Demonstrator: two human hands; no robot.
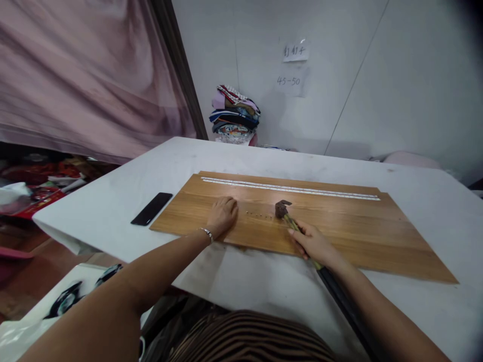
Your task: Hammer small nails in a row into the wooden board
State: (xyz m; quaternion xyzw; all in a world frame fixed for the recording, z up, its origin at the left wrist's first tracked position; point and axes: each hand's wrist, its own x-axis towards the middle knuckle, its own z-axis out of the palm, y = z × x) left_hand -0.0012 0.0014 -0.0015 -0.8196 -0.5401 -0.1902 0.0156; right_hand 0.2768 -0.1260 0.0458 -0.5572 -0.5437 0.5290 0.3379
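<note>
My right hand (pixel 307 240) is wrapped round the handle of a claw hammer (pixel 281 209). The rusty head hangs over or rests on a brown wooden board (pixel 339 226); I cannot tell which. A short row of several small nails (pixel 259 215) stands in the board, just left of the hammer head. My left hand (pixel 223 216) lies on the board left of that row, its fingers curled together, and whatever they may hold is hidden. Two white measuring strips (pixel 290 189) run along the board's far side.
A black phone (pixel 152 208) lies left of the board on the white-covered table (pixel 124 191). Folded clothes (pixel 234 118) are stacked behind the table by the wall. A pink curtain (pixel 94 75) hangs at the left. Below it, a white stool or chair (pixel 71 296) stands beside the table.
</note>
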